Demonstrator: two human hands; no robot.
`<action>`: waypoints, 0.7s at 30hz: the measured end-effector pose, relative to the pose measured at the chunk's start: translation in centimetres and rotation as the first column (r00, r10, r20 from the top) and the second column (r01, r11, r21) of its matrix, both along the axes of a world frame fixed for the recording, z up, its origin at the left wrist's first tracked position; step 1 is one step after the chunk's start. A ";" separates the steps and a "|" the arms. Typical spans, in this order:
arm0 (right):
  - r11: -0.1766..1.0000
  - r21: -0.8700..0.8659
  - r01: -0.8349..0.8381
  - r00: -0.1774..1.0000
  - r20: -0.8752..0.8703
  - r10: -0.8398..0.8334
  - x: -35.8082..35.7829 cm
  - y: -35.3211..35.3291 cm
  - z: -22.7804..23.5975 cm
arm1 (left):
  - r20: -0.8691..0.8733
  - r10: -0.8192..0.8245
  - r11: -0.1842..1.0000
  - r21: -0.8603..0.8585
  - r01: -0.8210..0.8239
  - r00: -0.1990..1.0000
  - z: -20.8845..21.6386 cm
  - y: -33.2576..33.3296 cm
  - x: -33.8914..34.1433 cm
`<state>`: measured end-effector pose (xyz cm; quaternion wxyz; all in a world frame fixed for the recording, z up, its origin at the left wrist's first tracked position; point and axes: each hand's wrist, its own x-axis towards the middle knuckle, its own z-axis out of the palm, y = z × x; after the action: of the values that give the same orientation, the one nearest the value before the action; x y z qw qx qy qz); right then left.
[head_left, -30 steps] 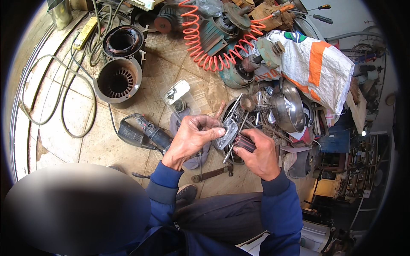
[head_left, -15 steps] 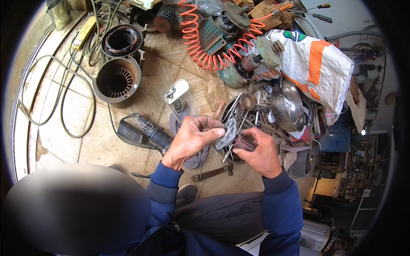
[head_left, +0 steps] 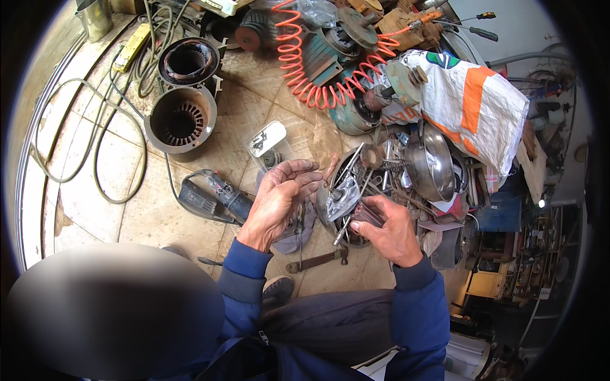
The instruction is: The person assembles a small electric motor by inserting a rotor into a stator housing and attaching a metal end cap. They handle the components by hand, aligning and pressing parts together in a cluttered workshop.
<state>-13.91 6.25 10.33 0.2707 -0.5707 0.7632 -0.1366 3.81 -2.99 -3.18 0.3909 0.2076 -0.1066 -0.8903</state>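
Note:
My left hand (head_left: 283, 200) is raised beside the tool pan with its fingers stretched and slightly apart, holding nothing. In my right hand (head_left: 394, 232) is a dark, reddish ribbed cylinder (head_left: 370, 216), which looks like a small motor armature; my thumb and fingers cover part of it. Just left of that cylinder is a crumpled clear plastic bag (head_left: 344, 197), over the pan's left side. Whether the bag touches my right hand is hard to tell. Metal rods and wrenches (head_left: 356, 162) fill the round pan beneath.
A hammer (head_left: 318, 260) lies on the tiles near my foot. To the left are an angle grinder (head_left: 213, 193), a motor housing (head_left: 181, 124) and loops of cable. A steel bowl (head_left: 429, 162), a white sack (head_left: 473, 105) and an orange coiled hose (head_left: 295, 70) stand beyond the pan.
My left hand has let go of the clear plastic bag and drawn back to the left, its fingers opening. My right hand keeps the ribbed cylinder in nearly the same place.

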 end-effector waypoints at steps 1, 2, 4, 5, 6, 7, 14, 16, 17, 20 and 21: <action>1.000 0.001 0.006 1.000 0.004 -0.006 0.0 0.0 0.0 | 0.024 0.014 1.000 0.006 -0.014 1.000 0.1 -0.1 0.0; 1.000 0.002 0.012 1.000 0.007 -0.012 0.0 0.0 -0.1 | 0.047 0.028 1.000 0.013 -0.028 0.998 0.2 -0.1 0.0; 1.000 0.010 0.017 1.000 0.013 -0.017 0.1 -0.1 0.0 | 0.062 0.030 0.999 -0.020 -0.029 0.998 0.1 -0.2 0.1; 1.000 0.017 0.019 1.000 0.015 -0.020 0.2 -0.2 0.1 | 0.069 0.030 0.999 -0.036 -0.028 0.997 0.1 -0.2 0.1; 0.999 0.023 0.022 1.000 0.016 -0.022 0.3 -0.2 0.2 | 0.074 0.039 0.999 -0.035 -0.036 0.997 0.2 -0.2 0.1; 1.000 0.020 0.021 1.000 0.015 -0.021 0.4 -0.3 0.2 | 0.079 0.046 0.998 -0.034 -0.044 0.996 0.3 0.0 0.1; 0.993 0.063 0.102 0.958 0.264 -0.115 0.1 -0.2 -0.3 | 0.235 -0.032 0.993 -0.102 0.057 0.971 -1.1 0.0 0.6; 0.982 0.090 0.168 0.874 0.448 -0.191 0.0 -0.2 -0.3 | 0.179 -0.027 0.999 -0.041 0.035 0.983 -1.0 0.4 -0.5; 0.975 0.108 0.193 0.823 0.524 -0.221 -0.1 -0.2 -0.4 | 0.152 -0.024 1.000 -0.010 0.026 0.988 -0.8 0.6 -1.1; 0.949 0.136 0.284 0.696 0.651 -0.302 0.6 -0.7 -0.4 | 0.064 -0.160 0.981 -0.098 0.165 0.985 0.0 1.5 -1.9; 0.944 0.132 0.302 0.677 0.668 -0.309 0.7 -0.8 -0.6 | 0.029 -0.165 0.965 -0.204 0.167 0.986 0.6 1.8 -2.1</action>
<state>-13.23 5.48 9.69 0.5072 -0.3438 0.6957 -0.3749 1.67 -1.18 -2.54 0.3336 0.1618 -0.2174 -0.9029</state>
